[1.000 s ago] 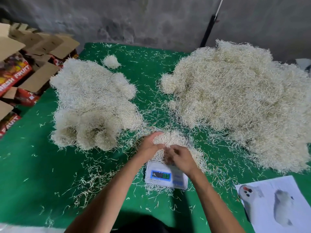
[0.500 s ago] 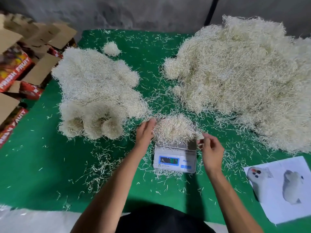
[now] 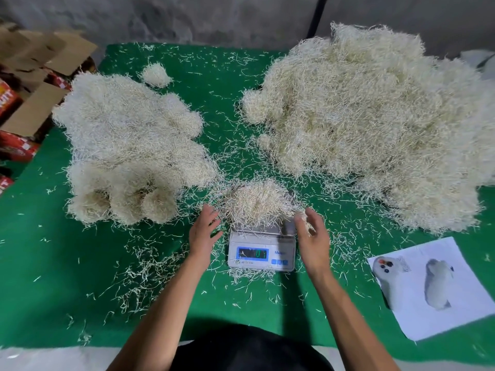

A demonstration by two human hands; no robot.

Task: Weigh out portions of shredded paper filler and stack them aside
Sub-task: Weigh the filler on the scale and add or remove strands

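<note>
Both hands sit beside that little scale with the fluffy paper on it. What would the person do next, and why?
Probably close both hands around the mound of pale shredded paper and lift it off the small grey digital scale: the left hand and right hand flank it, open, and the display shows a reading.

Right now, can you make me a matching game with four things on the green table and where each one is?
Things:
1. scale
2. printed paper sheet
3. biggest heap of shredded paper
4. small separate tuft

Places:
A. far side of the table, behind the left heap
B. between the two hands
C. near right corner of the table
D. right side of the table, by the wall

Pairs: 1-B, 2-C, 3-D, 4-A
</note>
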